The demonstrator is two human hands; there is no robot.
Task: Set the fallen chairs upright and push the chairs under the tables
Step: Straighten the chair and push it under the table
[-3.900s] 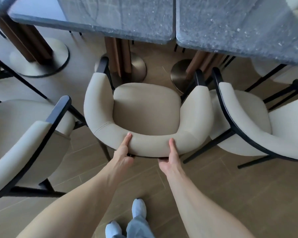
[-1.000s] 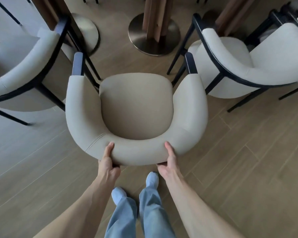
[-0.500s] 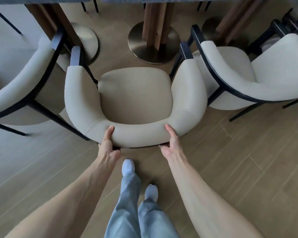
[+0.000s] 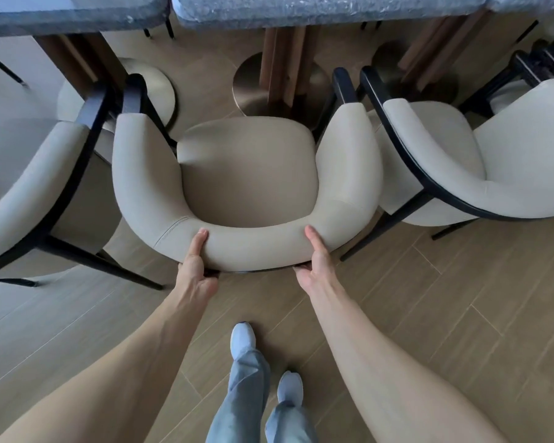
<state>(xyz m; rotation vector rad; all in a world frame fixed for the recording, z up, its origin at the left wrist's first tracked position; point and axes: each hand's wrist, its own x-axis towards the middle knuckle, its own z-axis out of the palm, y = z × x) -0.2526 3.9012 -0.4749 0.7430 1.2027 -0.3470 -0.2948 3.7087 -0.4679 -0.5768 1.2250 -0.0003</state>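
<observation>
Nearest the camera, two feet in pale shoes (image 4: 243, 338) and blue jeans (image 4: 248, 388) stand on the wood-plank floor (image 4: 445, 314). Both bare forearms reach forward to the middle armchair (image 4: 247, 174), a cream upholstered one standing upright with a curved padded backrest and black frame. The left hand (image 4: 195, 266) grips the backrest left of centre, thumb laid over the top and fingers tucked underneath. The right hand (image 4: 314, 260) grips it right of centre in the same way, thumb on top, fingers hidden below the padding. The hands are well apart, each clamped on the backrest.

The armchair faces the desks, its black arm tips near the round brass base (image 4: 253, 87) of a wooden pedestal. Just beside it on the left stands a second cream armchair (image 4: 42, 174), and on the right a third (image 4: 480, 167), almost touching its arm. Farthest away, the edges of the dark speckled stone desk tops (image 4: 317, 8) run along the top, with the middle armchair's seat not under them.
</observation>
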